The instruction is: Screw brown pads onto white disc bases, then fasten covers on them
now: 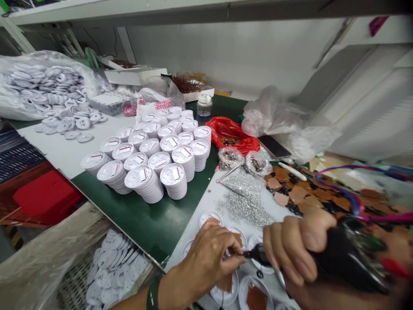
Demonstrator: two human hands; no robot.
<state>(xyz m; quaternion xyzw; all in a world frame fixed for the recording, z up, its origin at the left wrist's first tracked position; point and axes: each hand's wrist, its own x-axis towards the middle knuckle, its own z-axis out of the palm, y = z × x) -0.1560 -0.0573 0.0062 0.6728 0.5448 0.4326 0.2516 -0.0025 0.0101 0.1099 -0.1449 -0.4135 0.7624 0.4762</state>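
Observation:
My right hand (pixel 292 245) is wrapped round a black electric screwdriver (pixel 350 258), which lies nearly level and points left. At its bit, the thumb and fingers of my left hand (pixel 209 254) are pinched together; whatever they hold is too small to make out. Beneath both hands are several white round plastic casings, one with a brown square board (pixel 257 298) inside. My left hand covers part of these casings. A spread of small silver screws (pixel 243 202) lies just beyond the hands.
Stacked white round casings (pixel 150 185) stand on the green mat (pixel 155 226) to the left. Brown boards (pixel 298 193) lie on the right, near a red bag (pixel 232 129), a phone (pixel 274 146) and blue-red tubing (pixel 356 202). A crate of white discs (pixel 112 271) sits below the table edge.

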